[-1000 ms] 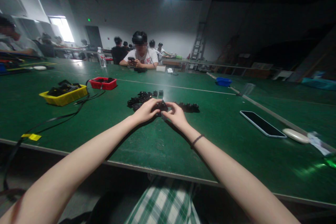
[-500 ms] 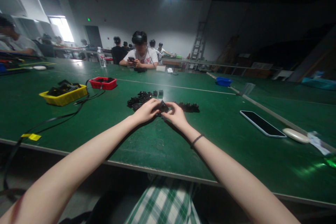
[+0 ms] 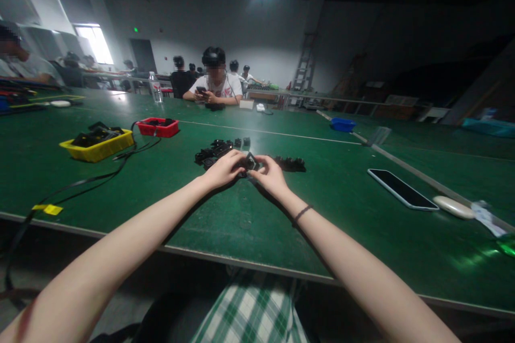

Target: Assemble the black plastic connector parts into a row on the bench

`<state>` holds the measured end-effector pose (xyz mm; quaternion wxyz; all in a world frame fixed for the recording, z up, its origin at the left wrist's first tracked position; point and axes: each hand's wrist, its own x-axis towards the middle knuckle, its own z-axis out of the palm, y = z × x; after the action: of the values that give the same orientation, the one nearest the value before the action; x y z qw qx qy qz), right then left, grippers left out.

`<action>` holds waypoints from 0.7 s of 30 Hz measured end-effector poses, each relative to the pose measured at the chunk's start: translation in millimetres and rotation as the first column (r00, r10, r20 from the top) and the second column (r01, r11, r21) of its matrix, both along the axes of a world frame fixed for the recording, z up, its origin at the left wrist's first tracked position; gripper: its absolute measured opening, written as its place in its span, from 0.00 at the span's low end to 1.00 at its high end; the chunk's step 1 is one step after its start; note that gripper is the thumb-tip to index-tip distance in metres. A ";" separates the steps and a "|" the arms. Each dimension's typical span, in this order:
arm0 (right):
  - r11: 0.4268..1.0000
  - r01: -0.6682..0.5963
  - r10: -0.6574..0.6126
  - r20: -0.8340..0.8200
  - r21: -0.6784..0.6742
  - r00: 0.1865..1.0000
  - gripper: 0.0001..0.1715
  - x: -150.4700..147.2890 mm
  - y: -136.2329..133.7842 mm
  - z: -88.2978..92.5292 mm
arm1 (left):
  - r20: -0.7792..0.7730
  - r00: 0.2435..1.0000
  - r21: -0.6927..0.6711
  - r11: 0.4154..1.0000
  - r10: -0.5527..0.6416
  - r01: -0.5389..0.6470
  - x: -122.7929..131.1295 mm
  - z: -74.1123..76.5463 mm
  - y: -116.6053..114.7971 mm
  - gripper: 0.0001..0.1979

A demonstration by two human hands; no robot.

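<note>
A small black part (image 3: 251,161) is held between both hands near the middle of the green table (image 3: 241,225). My left hand (image 3: 226,168) has its fingers closed on the part's left side. From the right, my right hand (image 3: 271,174) pinches the same part with thumb and fingers. Behind my left hand lies a pile of black parts (image 3: 213,151). A row of similar black parts (image 3: 292,164) extends to the right of my right hand. Two small black pieces (image 3: 246,142) stand just beyond the hands.
At the left are a yellow bin (image 3: 96,151) and a red bin (image 3: 159,128) with black parts, beside black cables (image 3: 108,174). A phone (image 3: 402,189) and a pale oval object (image 3: 454,207) lie right. A person (image 3: 217,86) sits opposite.
The black part between my hands has turned a little, and a lighter edge now shows on it. Both hands have stayed almost in place.
</note>
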<state>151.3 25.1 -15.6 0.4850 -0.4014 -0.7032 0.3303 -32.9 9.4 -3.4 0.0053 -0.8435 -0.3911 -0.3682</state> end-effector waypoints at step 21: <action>0.999 -0.048 0.047 -0.036 -0.024 0.998 0.23 1.1 -1.9 0.8 | 0.000 0.999 -0.022 0.999 0.039 -0.039 2.0 5.6 -5.2 0.12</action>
<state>152.4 23.1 -14.7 0.4842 -0.3849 -0.6997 0.3575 -30.9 4.2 2.2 0.0030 -0.8356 -0.4116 -0.3639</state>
